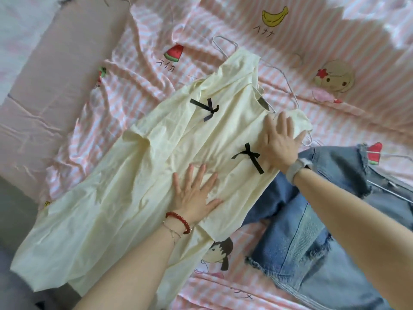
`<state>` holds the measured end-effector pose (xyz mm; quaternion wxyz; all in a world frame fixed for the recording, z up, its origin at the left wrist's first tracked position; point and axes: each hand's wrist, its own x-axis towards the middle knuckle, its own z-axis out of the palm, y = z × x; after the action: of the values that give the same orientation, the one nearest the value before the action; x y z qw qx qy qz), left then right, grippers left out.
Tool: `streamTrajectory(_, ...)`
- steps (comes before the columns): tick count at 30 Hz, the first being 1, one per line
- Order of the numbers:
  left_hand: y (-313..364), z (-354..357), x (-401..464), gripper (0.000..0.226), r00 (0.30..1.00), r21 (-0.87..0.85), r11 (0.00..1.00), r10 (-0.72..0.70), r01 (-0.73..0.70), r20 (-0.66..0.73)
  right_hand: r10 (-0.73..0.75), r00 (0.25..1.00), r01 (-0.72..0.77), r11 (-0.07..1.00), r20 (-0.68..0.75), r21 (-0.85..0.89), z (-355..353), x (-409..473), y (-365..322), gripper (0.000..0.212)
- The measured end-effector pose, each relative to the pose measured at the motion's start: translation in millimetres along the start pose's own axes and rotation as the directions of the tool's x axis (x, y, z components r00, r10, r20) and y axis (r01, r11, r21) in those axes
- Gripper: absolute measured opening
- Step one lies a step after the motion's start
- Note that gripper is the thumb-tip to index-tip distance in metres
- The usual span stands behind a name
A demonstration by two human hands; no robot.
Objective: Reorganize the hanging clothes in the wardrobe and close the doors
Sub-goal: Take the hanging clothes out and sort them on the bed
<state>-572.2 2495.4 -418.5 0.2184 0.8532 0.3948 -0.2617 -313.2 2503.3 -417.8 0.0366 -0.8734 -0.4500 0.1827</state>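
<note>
On the bed, a pale yellow thin-fabric dress (pixel 156 166) with two black ribbon bows lies spread flat and diagonal across the pink-and-white striped bedsheet (pixel 223 25) printed with fruit and cartoon faces. One black bow (pixel 206 108) sits near the neckline, the other black bow (pixel 249 156) lower, just beside the right hand.

Left hand (pixel 196 194): palm down, fingers straight and spread, pressing flat on the dress mid-section. Red bead bracelet (pixel 178 221) and a thin chain on that wrist.

Right hand (pixel 279 142): palm down, fingers straight and together, pressing the shoulder area of the dress near its right edge. Grey wristband (pixel 295 170) on that wrist. Neither hand grips anything.

White wire hanger (pixel 288 85) is partly inside the dress neckline; its hook sticks out past the collar onto the sheet, and one end shows beyond the right fingertips.

Blue frayed-hem denim garment (pixel 312 220) lies on the sheet to the right, partly under the dress edge and the right forearm. Wardrobe not in view.
</note>
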Motion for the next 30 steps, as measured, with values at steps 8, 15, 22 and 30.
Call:
streamTrajectory(8, -30, -42, -42, 0.050, 0.975, -0.354, 0.935, -0.091, 0.015, -0.201, -0.110, 0.994, 0.110, 0.993, 0.007, 0.032, -11, -75, -71, 0.049)
streamTrajectory(15, -88, -31, -181, 0.039, 0.761, -0.529, 0.839, -0.426, 0.129, -0.490, -0.499, 0.866, 0.487, 0.852, 0.018, 0.192, -26, -197, -180, 0.041)
streamTrajectory(22, -115, 47, -386, 0.035, 0.496, -0.619, 0.704, -0.699, 0.349, -0.515, -0.886, 0.451, 0.853, 0.464, 0.111, 0.237, -18, -350, -282, 0.038)
streamTrajectory(30, -101, 155, -602, 0.035, 0.077, -0.749, 0.310, -0.941, 0.586, -0.330, -0.972, -0.123, 0.964, -0.069, 0.202, 0.256, 11, -562, -357, 0.033)
